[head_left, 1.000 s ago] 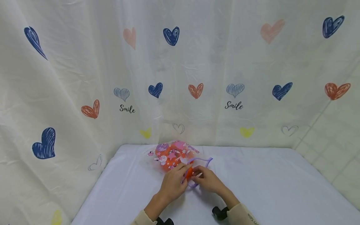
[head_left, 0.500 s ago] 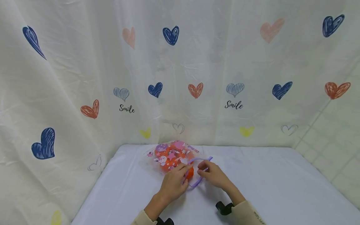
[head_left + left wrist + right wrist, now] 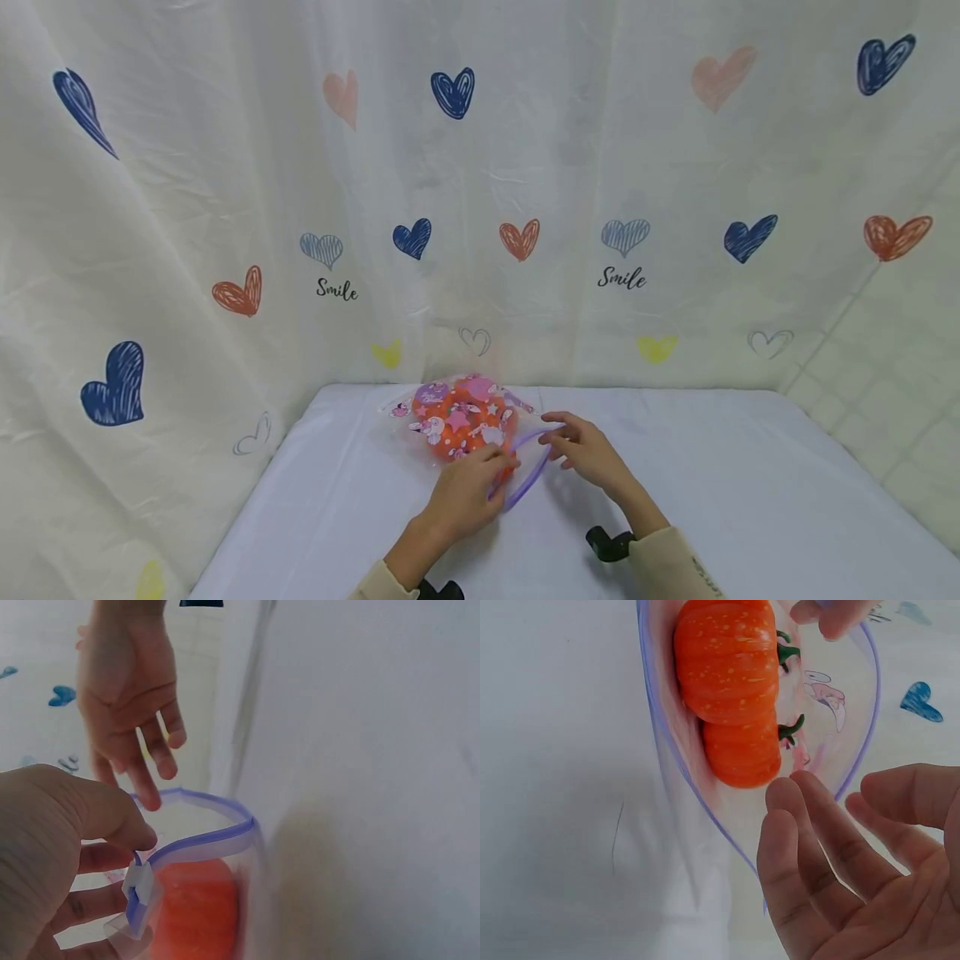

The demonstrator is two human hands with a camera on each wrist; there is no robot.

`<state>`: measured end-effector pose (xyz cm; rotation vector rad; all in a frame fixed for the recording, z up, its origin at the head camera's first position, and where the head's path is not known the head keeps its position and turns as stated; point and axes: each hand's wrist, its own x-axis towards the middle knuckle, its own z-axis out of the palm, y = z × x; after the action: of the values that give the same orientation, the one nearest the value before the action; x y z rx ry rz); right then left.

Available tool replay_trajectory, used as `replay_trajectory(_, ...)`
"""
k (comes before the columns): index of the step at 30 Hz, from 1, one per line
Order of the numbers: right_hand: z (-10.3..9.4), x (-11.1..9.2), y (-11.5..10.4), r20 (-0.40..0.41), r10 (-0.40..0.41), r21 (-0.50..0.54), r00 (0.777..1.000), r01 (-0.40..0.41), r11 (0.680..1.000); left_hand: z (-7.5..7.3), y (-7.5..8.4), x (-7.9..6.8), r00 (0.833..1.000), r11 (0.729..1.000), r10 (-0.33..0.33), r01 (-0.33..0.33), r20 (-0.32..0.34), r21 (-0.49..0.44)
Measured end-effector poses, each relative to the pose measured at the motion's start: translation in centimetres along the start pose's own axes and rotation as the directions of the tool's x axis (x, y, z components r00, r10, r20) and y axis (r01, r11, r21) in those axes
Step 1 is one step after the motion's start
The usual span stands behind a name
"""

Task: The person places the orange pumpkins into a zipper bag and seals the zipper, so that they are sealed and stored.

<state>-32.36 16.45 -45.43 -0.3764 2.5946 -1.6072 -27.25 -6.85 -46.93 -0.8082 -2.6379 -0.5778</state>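
Observation:
A clear zip bag (image 3: 457,419) with pink cartoon prints and a purple zip edge lies towards the back of the table, its mouth spread wide. Inside are orange pumpkins (image 3: 731,660) with green stems. My left hand (image 3: 465,496) pinches the left side of the mouth between thumb and fingers, beside the white zip slider (image 3: 140,883). At the mouth's right corner is my right hand (image 3: 592,454), its fingers spread and gently bent. In the right wrist view its fingertips (image 3: 780,796) overlap the opening, with nothing gripped.
The table (image 3: 675,475) has a white cloth over it. Behind it hangs a pale curtain (image 3: 555,150) printed with hearts. Black wrist cameras (image 3: 609,544) sit beside both beige sleeves (image 3: 667,567).
My right hand has drawn away from the left to the right and back, and its fingers have loosened. The bag's mouth has widened. The left hand keeps its hold, slightly lower.

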Motion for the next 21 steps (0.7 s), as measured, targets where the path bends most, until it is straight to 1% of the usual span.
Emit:
replay_trajectory(4,0.0,0.0,0.3,0.01,0.024,0.011,1.0,-0.024,1.0,0.0,0.1,0.0,0.999,1.0,0.005,-0.005,0.034,0.007)
replay_trajectory(9,-0.1,0.3,0.9,-0.041,0.042,0.052,0.998,-0.04,0.998,0.1,0.2,0.0,0.996,1.0,0.005,-0.006,0.093,0.006)
replay_trajectory(13,-0.5,0.5,1.5,-0.07,0.047,0.091,0.996,-0.041,0.995,0.2,0.3,0.1,0.986,1.0,-0.002,0.003,0.165,-0.011)
replay_trajectory(16,-0.7,0.6,1.8,-0.068,0.048,0.114,0.997,-0.04,0.993,0.3,0.3,0.1,0.979,1.0,0.008,-0.003,0.206,-0.024)
replay_trajectory(21,-1.1,0.8,2.2,-0.058,0.056,0.131,0.997,-0.048,0.99,0.3,0.2,0.0,0.973,0.999,0.043,-0.042,0.226,-0.007)
